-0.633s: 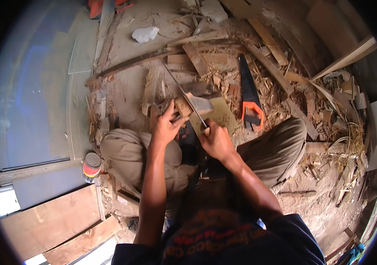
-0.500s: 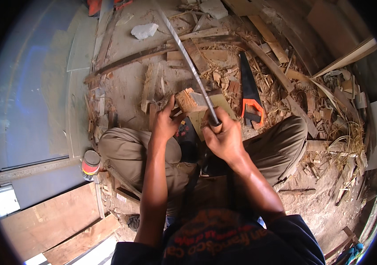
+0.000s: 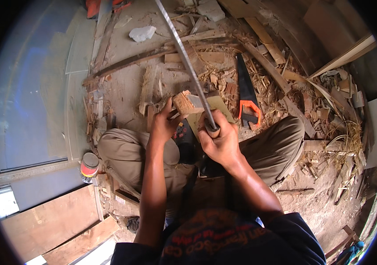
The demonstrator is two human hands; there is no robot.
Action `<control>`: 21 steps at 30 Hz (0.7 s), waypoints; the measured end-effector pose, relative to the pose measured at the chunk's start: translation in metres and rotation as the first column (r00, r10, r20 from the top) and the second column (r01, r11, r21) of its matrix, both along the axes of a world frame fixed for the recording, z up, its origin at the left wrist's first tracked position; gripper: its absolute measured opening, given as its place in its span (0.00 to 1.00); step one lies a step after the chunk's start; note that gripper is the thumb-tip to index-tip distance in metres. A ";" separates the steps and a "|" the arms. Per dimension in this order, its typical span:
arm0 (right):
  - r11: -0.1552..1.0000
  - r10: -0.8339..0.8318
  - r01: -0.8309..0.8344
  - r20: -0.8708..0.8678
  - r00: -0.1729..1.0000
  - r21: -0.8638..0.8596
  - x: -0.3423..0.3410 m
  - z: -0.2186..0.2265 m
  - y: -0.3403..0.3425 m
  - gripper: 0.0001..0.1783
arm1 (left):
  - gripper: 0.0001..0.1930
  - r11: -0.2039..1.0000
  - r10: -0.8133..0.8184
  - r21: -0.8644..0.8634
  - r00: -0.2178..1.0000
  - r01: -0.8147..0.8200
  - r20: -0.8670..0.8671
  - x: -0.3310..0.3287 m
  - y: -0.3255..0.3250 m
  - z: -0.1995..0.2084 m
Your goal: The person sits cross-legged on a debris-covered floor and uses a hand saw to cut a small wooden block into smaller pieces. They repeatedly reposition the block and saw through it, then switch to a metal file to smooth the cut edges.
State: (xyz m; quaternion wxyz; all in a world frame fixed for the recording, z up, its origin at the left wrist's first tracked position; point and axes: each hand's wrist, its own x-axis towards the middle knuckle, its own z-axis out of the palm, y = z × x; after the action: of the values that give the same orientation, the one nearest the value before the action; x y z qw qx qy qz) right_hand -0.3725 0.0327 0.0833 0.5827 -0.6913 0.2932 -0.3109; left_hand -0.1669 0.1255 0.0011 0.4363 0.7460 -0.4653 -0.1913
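Observation:
My right hand [image 3: 222, 137] is closed round the short wooden handle of a machete [image 3: 190, 70]. Its long narrow blade points up and away, leaning slightly left. In my left hand [image 3: 164, 124] is a small wood block [image 3: 186, 103] with a rough, chipped face, gripped by its left side. The blade passes close to the block's right end; I cannot tell whether they touch. Between my crossed legs and under the block lies a yellowish board [image 3: 217, 106]. A handsaw [image 3: 246, 92] with a black blade and orange handle rests on the ground to the right.
Wood chips and scraps [image 3: 268, 95] litter the ground ahead and right. A long curved timber strip [image 3: 131, 68] crosses beyond my hands. A white lump [image 3: 142, 33] lies farther off. At left stand a can [image 3: 89, 164] and a large bluish panel [image 3: 33, 97].
The machete's handle and my right hand have shifted slightly left and down. The block in my left hand has tilted slightly and moved a little left.

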 end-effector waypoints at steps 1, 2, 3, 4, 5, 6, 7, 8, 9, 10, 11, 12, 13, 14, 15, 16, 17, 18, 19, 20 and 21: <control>0.999 -0.018 0.021 0.082 0.996 -0.029 0.000 0.000 0.002 0.10 | 0.37 1.000 0.003 0.017 1.000 -0.003 -0.019 -0.002 0.006 -0.004; 0.998 -0.027 0.023 -0.078 0.997 -0.057 -0.002 -0.027 0.002 0.10 | 0.37 1.000 -0.007 0.019 0.999 0.008 -0.032 -0.003 0.002 -0.004; 0.994 0.099 -0.078 -0.347 0.932 0.076 0.001 -0.059 -0.002 0.09 | 0.37 1.000 -0.020 0.021 0.999 0.021 -0.047 -0.004 0.001 -0.004; 0.981 0.127 -0.178 -0.447 0.885 -0.073 -0.013 -0.116 -0.007 0.09 | 0.37 0.997 -0.010 -0.073 0.992 0.001 -0.126 -0.002 -0.001 -0.003; 0.941 0.121 -0.273 -0.553 0.824 -0.202 -0.032 -0.159 -0.014 0.10 | 0.37 0.999 0.013 -0.037 0.994 -0.017 -0.107 -0.006 -0.005 0.010; 0.937 0.084 -0.243 -0.514 0.854 -0.251 -0.026 -0.156 -0.021 0.10 | 0.38 1.000 0.013 -0.023 0.999 -0.014 -0.053 0.001 0.003 0.003; 0.933 0.053 -0.214 -0.477 0.877 -0.289 -0.022 -0.152 -0.021 0.11 | 0.38 1.000 0.015 -0.002 1.000 -0.015 -0.006 0.010 0.009 -0.007; 0.937 0.024 -0.183 -0.467 0.884 -0.299 -0.028 -0.153 -0.014 0.11 | 0.38 1.000 -0.007 -0.031 0.996 0.004 -0.093 0.002 0.004 -0.008; 0.972 0.019 -0.124 -0.464 0.886 -0.198 -0.025 -0.138 -0.014 0.13 | 0.39 0.999 -0.015 -0.037 0.993 0.011 -0.117 -0.003 0.000 -0.008; 0.992 0.015 -0.069 -0.451 0.892 -0.104 -0.012 -0.105 -0.019 0.15 | 0.39 0.999 -0.016 -0.052 0.991 0.009 -0.132 -0.006 -0.004 -0.006; 1.000 0.018 -0.019 -0.440 0.898 0.002 -0.004 -0.079 -0.022 0.17 | 0.39 0.998 -0.011 -0.056 0.989 0.003 -0.149 -0.009 -0.005 -0.001; 0.999 0.033 -0.035 -0.377 0.925 0.003 -0.004 -0.069 -0.024 0.18 | 0.40 1.000 0.009 0.024 0.976 -0.004 -0.216 -0.013 -0.005 0.007; 1.000 0.010 -0.014 -0.351 0.936 -0.009 -0.006 -0.073 -0.027 0.16 | 0.40 0.997 0.042 0.066 0.968 -0.026 -0.249 -0.012 -0.005 0.007; 1.000 -0.008 0.002 -0.310 0.951 -0.022 -0.003 -0.075 -0.030 0.15 | 0.40 0.999 0.038 0.035 0.962 -0.029 -0.269 -0.006 -0.001 0.006; 0.999 -0.025 0.017 -0.267 0.963 -0.034 0.000 -0.078 -0.031 0.14 | 0.40 0.999 0.034 0.004 0.957 -0.035 -0.289 -0.001 0.004 0.003; 1.000 -0.025 0.027 -0.304 0.952 0.003 -0.003 -0.085 -0.033 0.14 | 0.39 0.998 0.051 -0.009 0.945 -0.057 -0.322 0.001 0.009 0.000; 0.997 0.022 0.002 -0.330 0.944 0.073 -0.005 -0.093 -0.036 0.13 | 0.39 0.996 0.069 -0.021 0.936 -0.081 -0.346 0.005 0.014 0.001; 0.997 0.020 0.012 -0.378 0.926 0.081 -0.008 -0.106 -0.039 0.13 | 0.38 0.994 0.080 -0.035 0.924 -0.100 -0.374 0.007 0.014 0.003; 0.996 0.019 0.021 -0.424 0.905 0.090 -0.013 -0.119 -0.042 0.14 | 0.38 0.994 0.065 -0.051 0.914 -0.094 -0.400 0.009 0.014 0.005; 0.995 0.047 0.000 -0.466 0.883 0.102 -0.015 -0.119 -0.045 0.15 | 0.38 0.994 0.056 -0.065 0.904 -0.092 -0.425 0.011 0.015 0.009; 0.994 0.057 -0.006 -0.467 0.882 0.109 -0.016 -0.119 -0.047 0.16 | 0.37 0.993 0.045 -0.079 0.892 -0.091 -0.449 0.012 0.016 0.012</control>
State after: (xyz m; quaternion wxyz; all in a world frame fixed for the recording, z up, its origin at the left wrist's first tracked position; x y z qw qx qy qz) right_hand -0.3886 -0.0141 -0.0359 0.5347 -0.7191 0.4301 -0.1091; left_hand -0.1548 0.1416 0.0132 0.5739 0.6757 -0.3352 -0.3189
